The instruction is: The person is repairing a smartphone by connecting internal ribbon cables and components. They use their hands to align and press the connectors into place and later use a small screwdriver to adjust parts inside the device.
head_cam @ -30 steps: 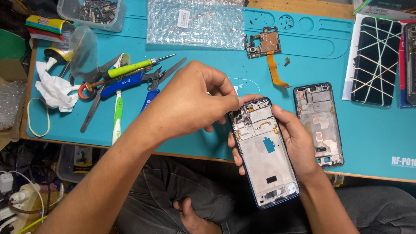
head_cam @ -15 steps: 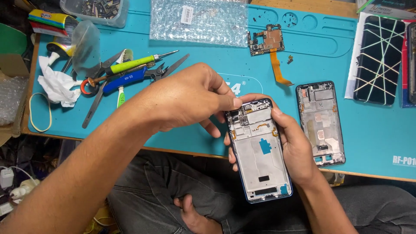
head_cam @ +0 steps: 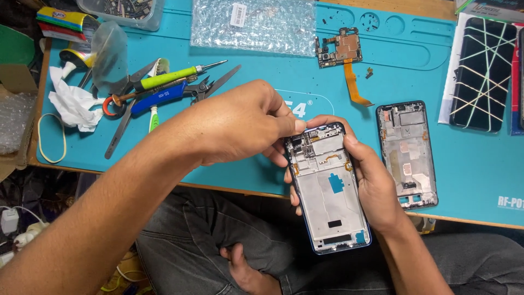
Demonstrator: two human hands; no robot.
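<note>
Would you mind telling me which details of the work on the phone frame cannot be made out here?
Head view only:
- What the left hand pinches at the top of the phone frame: its own fingertips cover it.
- The frame's right edge and back: wrapped by the right hand.
- The parts in the bin: cut off by the top edge, too small.
- The cracked phone: its right side cut off.

Right hand (head_cam: 376,186) cradles phone frame (head_cam: 329,188); left hand (head_cam: 240,123) pinches its top.

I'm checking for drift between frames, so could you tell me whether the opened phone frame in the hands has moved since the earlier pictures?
Cannot tell. The phone frame keeps about the same gap to the spare frame on the mat; the small shift looks like camera motion.
</note>
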